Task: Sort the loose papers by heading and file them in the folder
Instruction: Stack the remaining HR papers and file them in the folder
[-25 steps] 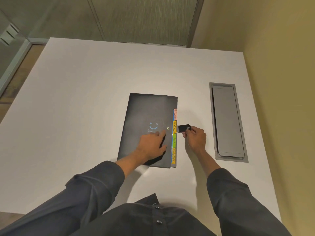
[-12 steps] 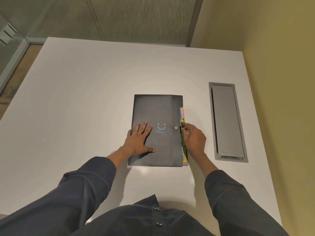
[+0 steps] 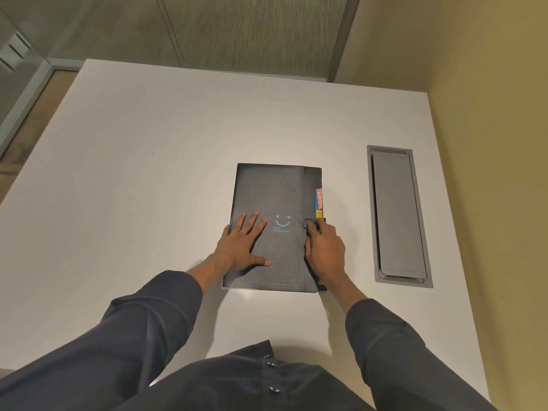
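A flat black plastic folder (image 3: 275, 203) with coloured index tabs (image 3: 319, 200) is laid mid-counter (image 3: 148, 158). It is steadied by the spread left hand (image 3: 241, 247); its snap strap (image 3: 310, 224) is pinched by the right hand (image 3: 324, 252) and should be pressed squarely onto the stud.

Matt black plastic folder (image 3: 275, 197) (faintly textured) on a smooth white table (image 3: 148, 173), brushed-metal hatch (image 3: 397, 215)

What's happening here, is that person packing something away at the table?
A person is closing a black folder that lies on a white table. The left hand rests flat on the cover, holding it down. The right hand presses the strap tab onto the cover at the folder's right edge, where coloured index tabs stick out. No loose papers are in sight.
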`<state>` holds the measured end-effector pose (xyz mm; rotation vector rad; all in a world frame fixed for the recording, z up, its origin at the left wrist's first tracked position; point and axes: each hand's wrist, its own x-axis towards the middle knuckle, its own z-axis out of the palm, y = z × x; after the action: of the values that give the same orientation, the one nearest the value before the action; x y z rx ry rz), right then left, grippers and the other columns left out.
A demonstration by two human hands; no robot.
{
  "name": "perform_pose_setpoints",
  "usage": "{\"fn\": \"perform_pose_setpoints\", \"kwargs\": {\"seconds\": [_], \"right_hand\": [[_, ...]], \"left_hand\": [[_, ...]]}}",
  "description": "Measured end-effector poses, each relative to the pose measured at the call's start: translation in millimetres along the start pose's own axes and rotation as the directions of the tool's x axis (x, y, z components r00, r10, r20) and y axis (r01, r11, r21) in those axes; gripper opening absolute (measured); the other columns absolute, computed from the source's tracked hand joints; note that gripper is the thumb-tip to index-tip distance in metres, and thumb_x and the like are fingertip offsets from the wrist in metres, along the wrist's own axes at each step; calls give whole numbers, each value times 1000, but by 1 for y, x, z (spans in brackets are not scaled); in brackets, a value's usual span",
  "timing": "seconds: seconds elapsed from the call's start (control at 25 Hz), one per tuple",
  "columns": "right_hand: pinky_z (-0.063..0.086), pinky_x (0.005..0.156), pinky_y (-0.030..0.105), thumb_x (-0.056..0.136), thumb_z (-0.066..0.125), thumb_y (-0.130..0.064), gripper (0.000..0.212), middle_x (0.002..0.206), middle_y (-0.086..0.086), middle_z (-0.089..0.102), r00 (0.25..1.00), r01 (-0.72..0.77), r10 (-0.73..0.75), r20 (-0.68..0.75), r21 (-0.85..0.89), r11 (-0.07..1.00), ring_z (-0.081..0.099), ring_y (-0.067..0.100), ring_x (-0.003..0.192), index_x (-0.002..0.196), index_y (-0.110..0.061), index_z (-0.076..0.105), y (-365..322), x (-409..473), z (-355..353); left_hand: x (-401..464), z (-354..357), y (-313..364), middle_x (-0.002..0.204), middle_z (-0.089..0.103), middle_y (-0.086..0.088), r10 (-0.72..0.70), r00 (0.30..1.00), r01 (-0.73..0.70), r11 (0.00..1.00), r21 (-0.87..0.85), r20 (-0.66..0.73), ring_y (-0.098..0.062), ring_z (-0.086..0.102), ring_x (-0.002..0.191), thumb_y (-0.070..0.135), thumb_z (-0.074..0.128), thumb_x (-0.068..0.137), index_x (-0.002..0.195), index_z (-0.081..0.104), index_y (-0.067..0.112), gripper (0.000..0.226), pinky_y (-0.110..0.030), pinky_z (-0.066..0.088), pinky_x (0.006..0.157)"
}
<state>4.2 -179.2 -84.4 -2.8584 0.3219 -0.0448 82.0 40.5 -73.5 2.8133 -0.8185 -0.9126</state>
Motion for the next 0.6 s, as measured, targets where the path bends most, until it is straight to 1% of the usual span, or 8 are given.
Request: {"fn": "perform_pose_setpoints", "kwargs": {"seconds": [0.16,0.24,0.32,0.4,0.48,0.6], "right_hand": [[55,67,38,88,65,-11,40,128,13,59,1000,-7,7,29,-16,1000,61,32,103,127,-11,60,-1,-4,2],[53,70,39,88,64,-10,41,129,14,58,998,-20,21,60,-21,1000,59,33,106,129,-11,59,-2,-3,0],[53,76,42,90,62,-10,43,133,15,55,994,-34,37,105,-36,999,56,34,113,133,-10,57,-4,0,-1],[51,85,45,92,59,-9,46,139,17,49,987,-48,57,151,-59,997,50,36,123,138,-9,52,-8,1,0],[48,94,46,96,55,-12,49,147,17,41,979,-61,73,190,-69,996,41,35,133,144,-10,44,-13,0,0],[42,101,45,101,48,-17,52,154,14,31,971,-66,79,225,-65,996,30,32,140,150,-12,33,-14,-2,0]], "left_hand": [[3,-5,-2,160,-21,6,10,1000,-10,1000,15,-3,-23,-18,147,80,55,70,152,-9,35,114,-56,8,117],[3,-6,-2,160,-21,6,12,1000,-12,1000,25,-4,-23,-17,148,79,55,70,152,-9,35,114,-56,9,117],[3,-7,-2,160,-21,6,8,1000,-8,1000,29,-5,-24,-17,148,78,56,70,152,-8,34,114,-57,10,117],[3,-7,1,160,-20,5,3,1000,-3,999,35,-6,-24,-16,148,77,58,70,153,-8,33,114,-57,11,116],[1,-9,3,160,-19,5,-8,1000,9,999,44,-12,-24,-16,148,76,59,71,153,-6,32,114,-58,12,116],[-1,-11,7,161,-17,5,-20,999,22,999,49,-25,-24,-13,148,74,61,72,154,-2,30,113,-58,16,115]]}}
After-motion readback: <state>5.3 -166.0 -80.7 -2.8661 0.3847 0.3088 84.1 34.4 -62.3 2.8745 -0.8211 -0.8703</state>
